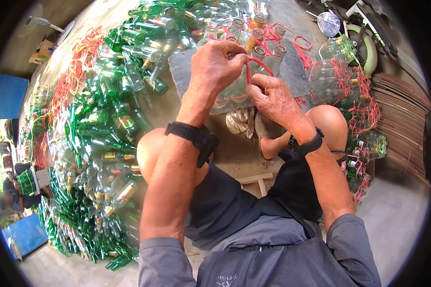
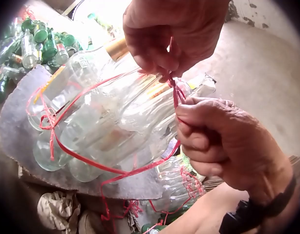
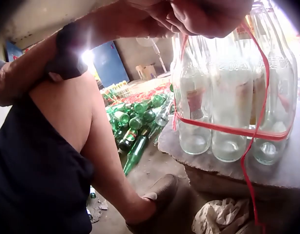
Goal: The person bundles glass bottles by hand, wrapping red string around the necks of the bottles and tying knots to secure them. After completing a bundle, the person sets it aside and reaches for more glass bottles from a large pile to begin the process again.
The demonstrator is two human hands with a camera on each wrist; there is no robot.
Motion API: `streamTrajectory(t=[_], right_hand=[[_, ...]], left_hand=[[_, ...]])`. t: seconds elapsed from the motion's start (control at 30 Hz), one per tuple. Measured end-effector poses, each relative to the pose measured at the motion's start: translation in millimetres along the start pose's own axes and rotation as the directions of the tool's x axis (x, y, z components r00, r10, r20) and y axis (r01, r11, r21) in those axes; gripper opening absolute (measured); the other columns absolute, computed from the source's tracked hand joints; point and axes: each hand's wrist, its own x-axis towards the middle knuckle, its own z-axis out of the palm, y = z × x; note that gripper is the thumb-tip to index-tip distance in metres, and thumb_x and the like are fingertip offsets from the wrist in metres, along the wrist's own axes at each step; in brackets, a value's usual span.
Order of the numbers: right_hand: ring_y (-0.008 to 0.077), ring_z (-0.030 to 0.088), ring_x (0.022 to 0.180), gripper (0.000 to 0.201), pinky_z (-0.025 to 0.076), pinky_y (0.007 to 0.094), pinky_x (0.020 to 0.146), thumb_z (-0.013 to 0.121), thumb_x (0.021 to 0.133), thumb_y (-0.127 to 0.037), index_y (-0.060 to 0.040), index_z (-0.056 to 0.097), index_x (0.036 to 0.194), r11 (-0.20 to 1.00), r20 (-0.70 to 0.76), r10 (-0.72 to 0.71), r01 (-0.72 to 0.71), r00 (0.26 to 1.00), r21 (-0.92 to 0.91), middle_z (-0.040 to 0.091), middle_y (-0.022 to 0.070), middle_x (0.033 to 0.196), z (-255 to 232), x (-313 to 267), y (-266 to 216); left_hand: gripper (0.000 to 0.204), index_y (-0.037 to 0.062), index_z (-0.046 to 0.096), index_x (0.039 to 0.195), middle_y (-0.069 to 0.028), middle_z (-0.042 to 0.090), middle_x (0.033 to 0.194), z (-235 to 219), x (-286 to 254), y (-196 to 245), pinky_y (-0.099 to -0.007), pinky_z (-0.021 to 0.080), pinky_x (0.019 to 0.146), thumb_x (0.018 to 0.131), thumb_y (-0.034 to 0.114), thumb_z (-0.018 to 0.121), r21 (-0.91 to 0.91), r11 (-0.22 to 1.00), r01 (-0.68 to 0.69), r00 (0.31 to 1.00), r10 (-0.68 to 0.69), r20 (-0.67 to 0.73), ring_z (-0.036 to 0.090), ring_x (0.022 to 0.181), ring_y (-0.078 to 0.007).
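Observation:
A bundle of clear glass bottles [image 1: 261,52] [image 2: 106,122] [image 3: 228,97] stands upright on a grey slab [image 1: 294,71] [image 2: 13,136] [image 3: 286,170]. Red string [image 1: 259,64] [image 2: 177,95] [image 3: 228,130] loops round the bundle. Above the bottle necks my left hand [image 1: 242,60] [image 2: 164,68] pinches the string from the top. Just below and nearer to me, my right hand [image 1: 254,88] [image 2: 181,114] [image 3: 199,24] grips the same string, fingers curled. The strand runs taut between the two hands.
A large heap of green bottles [image 1: 105,119] fills the floor at left. Tied bottle bundles [image 1: 349,81] and stacked sheets [image 1: 402,124] lie right. A crumpled cloth [image 1: 242,122] sits by my feet, a wooden stool [image 1: 256,179] under me. A person [image 1: 14,191] sits far left.

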Motion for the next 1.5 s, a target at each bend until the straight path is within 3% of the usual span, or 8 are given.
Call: streamTrajectory(t=[0.47, 0.7, 0.97, 1.0, 1.17, 1.27, 1.33, 1.5], right_hand=[[0.0493, 0.066, 0.087, 0.018, 0.052, 0.0558, 0.075, 0.06, 0.095, -0.02, -0.0019, 0.065, 0.092, 0.956, 0.06, -0.119, 0.131, 0.991, -0.261, 0.067, 0.0271, 0.086, -25, -10, -2], [0.0493, 0.065, 0.087, 0.018, 0.053, 0.054, 0.073, 0.063, 0.095, -0.018, -0.0012, 0.064, 0.092, 0.978, -0.001, -0.103, 0.101, 0.995, -0.184, 0.066, 0.0276, 0.085, -22, -11, 4], [0.0333, 0.07, 0.075, 0.029, 0.055, 0.0433, 0.073, 0.073, 0.094, -0.023, 0.0027, 0.07, 0.108, 0.982, -0.047, 0.169, -0.172, 0.984, -0.071, 0.069, 0.0191, 0.079, -54, -11, 5], [0.0314, 0.068, 0.075, 0.029, 0.054, 0.0426, 0.072, 0.074, 0.093, -0.021, 0.002, 0.069, 0.109, 0.983, -0.13, 0.073, -0.094, 0.989, -0.16, 0.069, 0.0197, 0.08, -51, -6, 17], [0.026, 0.069, 0.076, 0.026, 0.054, 0.0412, 0.071, 0.074, 0.092, -0.022, 0.0022, 0.071, 0.103, 0.991, -0.039, 0.07, -0.074, 0.997, -0.113, 0.07, 0.0176, 0.079, -40, 6, 33], [0.0243, 0.069, 0.075, 0.025, 0.054, 0.0403, 0.07, 0.073, 0.092, -0.021, 0.0025, 0.072, 0.099, 0.976, 0.075, 0.216, -0.213, 0.974, -0.043, 0.07, 0.0173, 0.079, -43, 3, 35], [0.0231, 0.068, 0.071, 0.024, 0.053, 0.0405, 0.067, 0.072, 0.092, -0.021, 0.0029, 0.074, 0.097, 0.984, 0.002, 0.114, -0.112, 0.994, -0.137, 0.069, 0.0172, 0.075, -56, 3, 28], [0.0233, 0.066, 0.06, 0.025, 0.051, 0.0414, 0.061, 0.073, 0.092, -0.021, 0.0037, 0.073, 0.093, 0.948, 0.017, 0.155, -0.145, 0.988, -0.282, 0.067, 0.0183, 0.068, -94, -8, -2]], left_hand=[[0.02, 0.0097, 0.085, 0.103, -0.0078, 0.082, 0.093, 5, -2, 1, -0.0312, 0.059, 0.076, 0.088, 0.02, 0.078, 0.002, 1.0, 0.007, 0.999, -0.006, -0.044, 0.077, 0.082, -0.0161], [0.021, 0.0096, 0.085, 0.103, -0.0086, 0.082, 0.095, 2, -2, 2, -0.0325, 0.059, 0.079, 0.088, 0.022, 0.076, 0.022, 1.0, 0.004, 0.999, -0.003, -0.04, 0.078, 0.084, -0.0189], [0.023, 0.009, 0.085, 0.104, -0.0086, 0.082, 0.095, 2, -1, 2, -0.0321, 0.059, 0.08, 0.088, 0.023, 0.077, 0.016, 1.0, 0.014, 1.0, -0.013, -0.019, 0.077, 0.085, -0.0178], [0.023, 0.0092, 0.085, 0.105, -0.0083, 0.082, 0.095, 2, -1, 1, -0.0319, 0.059, 0.08, 0.089, 0.024, 0.077, 0.006, 1.0, 0.018, 1.0, -0.018, -0.015, 0.077, 0.084, -0.0173], [0.023, 0.011, 0.085, 0.106, -0.007, 0.083, 0.095, 1, -1, 1, -0.0312, 0.059, 0.079, 0.089, 0.025, 0.077, 0.037, 0.999, 0.027, 1.0, -0.027, 0.0, 0.077, 0.084, -0.0159], [0.024, 0.0112, 0.085, 0.106, -0.0072, 0.083, 0.095, 1, -1, 1, -0.031, 0.058, 0.078, 0.089, 0.026, 0.076, 0.036, 0.999, 0.026, 1.0, -0.026, -0.008, 0.077, 0.084, -0.0159], [0.025, 0.0111, 0.085, 0.106, -0.0074, 0.083, 0.096, 2, 0, 1, -0.031, 0.058, 0.078, 0.089, 0.027, 0.075, 0.029, 0.999, 0.032, 0.999, -0.032, -0.002, 0.077, 0.084, -0.0161], [0.027, 0.0103, 0.085, 0.105, -0.008, 0.082, 0.092, 1, 1, -2, -0.0319, 0.058, 0.076, 0.088, 0.028, 0.076, 0.043, 0.999, 0.007, 1.0, -0.006, -0.009, 0.076, 0.08, -0.0167]])
